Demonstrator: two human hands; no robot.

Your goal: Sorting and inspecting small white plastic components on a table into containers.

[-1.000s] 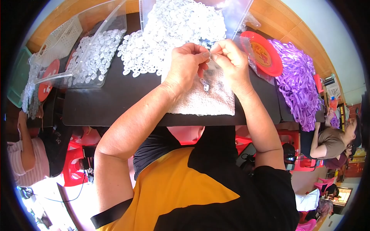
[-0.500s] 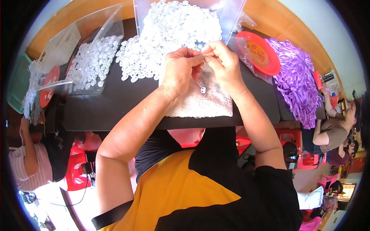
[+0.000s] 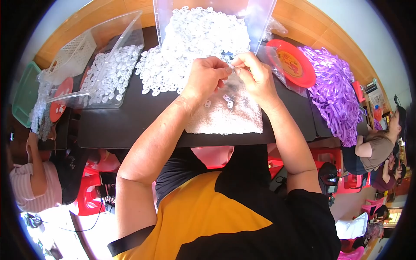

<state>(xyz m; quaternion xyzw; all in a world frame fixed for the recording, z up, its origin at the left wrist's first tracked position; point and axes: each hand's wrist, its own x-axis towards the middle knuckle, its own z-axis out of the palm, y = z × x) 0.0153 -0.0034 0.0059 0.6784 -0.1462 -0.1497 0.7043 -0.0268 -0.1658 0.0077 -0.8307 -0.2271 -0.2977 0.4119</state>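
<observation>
My left hand (image 3: pixel 209 74) and my right hand (image 3: pixel 255 79) meet over a pale, fuzzy cloth (image 3: pixel 238 123), fingertips pinched and almost touching. Whatever small thing they grip between them is too tiny to make out. Below the fingers lie a few small white plastic pieces with holes, one white piece (image 3: pixel 230 104) toward the middle and another piece (image 3: pixel 208 103) farther left. Just beyond my hands, a heap of similar white pieces (image 3: pixel 162 73) spills from a clear plastic bin (image 3: pixel 265 17) lying open toward me.
Left stands a clear tray (image 3: pixel 115 104) of white pieces, with a white basket (image 3: pixel 76 56) and a green tray (image 3: pixel 26 97) farther out. To the right are a red plate (image 3: pixel 310 71) and a pile of purple ribbons (image 3: pixel 333 95). Other people sit at both sides.
A white piece now shows on the cloth's left part, where none was visible before. Both hands stay pinched together, slightly lower in the picture; the whole view has shifted a little.
</observation>
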